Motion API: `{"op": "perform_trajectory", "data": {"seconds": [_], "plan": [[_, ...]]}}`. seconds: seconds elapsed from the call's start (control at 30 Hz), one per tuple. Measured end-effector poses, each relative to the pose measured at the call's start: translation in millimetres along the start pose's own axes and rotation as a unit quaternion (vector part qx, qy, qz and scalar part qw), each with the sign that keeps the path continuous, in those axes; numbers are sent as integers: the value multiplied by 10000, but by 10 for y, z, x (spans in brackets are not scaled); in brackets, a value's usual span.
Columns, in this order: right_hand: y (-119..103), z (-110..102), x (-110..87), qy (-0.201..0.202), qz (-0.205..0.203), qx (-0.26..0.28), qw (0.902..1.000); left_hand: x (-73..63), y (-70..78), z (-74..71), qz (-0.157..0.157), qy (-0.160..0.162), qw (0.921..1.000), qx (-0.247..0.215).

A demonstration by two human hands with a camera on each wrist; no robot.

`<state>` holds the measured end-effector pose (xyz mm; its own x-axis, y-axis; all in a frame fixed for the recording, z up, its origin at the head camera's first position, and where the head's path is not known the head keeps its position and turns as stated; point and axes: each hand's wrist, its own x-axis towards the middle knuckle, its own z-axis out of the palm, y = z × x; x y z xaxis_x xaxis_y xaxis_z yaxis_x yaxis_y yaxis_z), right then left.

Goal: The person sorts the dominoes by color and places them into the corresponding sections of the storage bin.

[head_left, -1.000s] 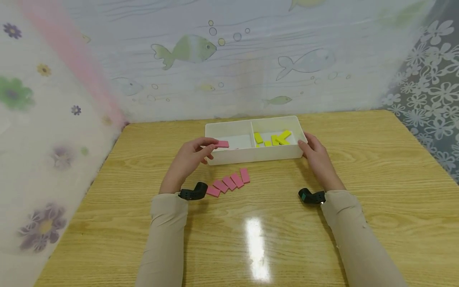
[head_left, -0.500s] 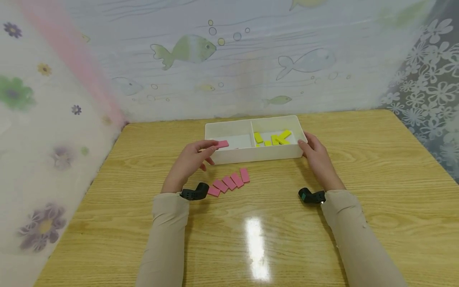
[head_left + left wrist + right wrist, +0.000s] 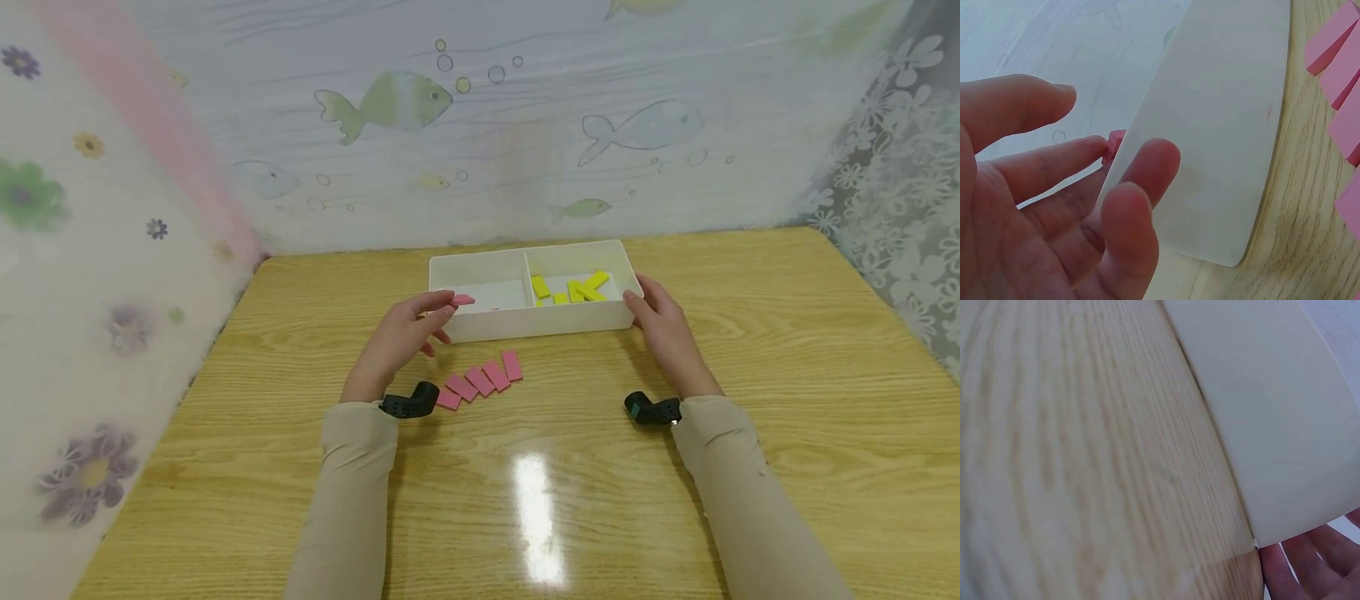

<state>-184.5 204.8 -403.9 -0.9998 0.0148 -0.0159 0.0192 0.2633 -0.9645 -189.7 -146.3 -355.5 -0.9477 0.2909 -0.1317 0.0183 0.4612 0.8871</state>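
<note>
A white two-compartment box stands toward the back of the table. At its left end my left hand holds a small flat pink block at its fingertips, over the left compartment. In the left wrist view the block shows at a fingertip just behind the box's rim, while two fingers lie on the near side of the wall. My right hand grips the box's right end, thumb over the rim and fingers round the outside. Several yellow blocks lie in the right compartment.
Several pink blocks lie in a slanting row on the wooden table, in front of the box. A wall with painted fish rises directly behind the table.
The pink block at my left fingertips has tilted and shows a thinner outline. My left hand has shifted slightly right and down from a second ago; my right hand stays on the box.
</note>
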Motion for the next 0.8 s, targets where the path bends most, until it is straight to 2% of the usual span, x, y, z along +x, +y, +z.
{"op": "perform_trajectory", "data": {"seconds": [0.33,0.8], "plan": [[-14,-3,-14,36,-6,-61,10000,-3,11,-9,14,-84,9997,-217],[-14,-6,0,7,26,-23,10000,7,4,0,156,-44,9998,-120]]}}
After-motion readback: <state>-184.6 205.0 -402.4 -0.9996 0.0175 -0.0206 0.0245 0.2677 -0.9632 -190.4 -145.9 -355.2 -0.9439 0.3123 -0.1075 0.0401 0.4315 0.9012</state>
